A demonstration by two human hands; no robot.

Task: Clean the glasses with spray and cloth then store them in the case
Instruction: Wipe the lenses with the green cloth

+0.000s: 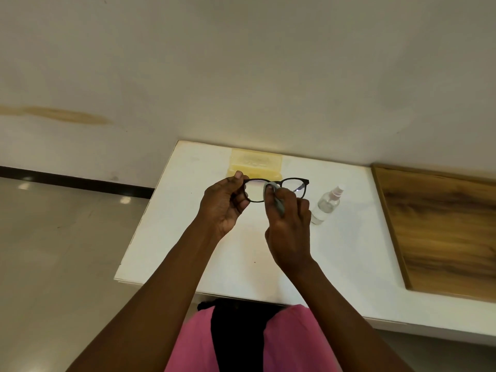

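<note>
Black-framed glasses [300,181] are held up above the white table [188,210]. My left hand [224,205] pinches the frame's left end between thumb and fingers. My right hand [288,224] grips a small grey cloth [271,187] and presses it against the middle of the frame, at the inner edge of the left lens. A clear spray bottle [326,206] with a pale pink nozzle stands on the table just right of my right hand. A translucent yellow case [255,161] lies at the table's far edge, behind the glasses.
A wooden board [440,229] covers the table's right part. A wall rises directly behind the table. Tiled floor lies to the left. My lap in pink cloth shows below the table's near edge.
</note>
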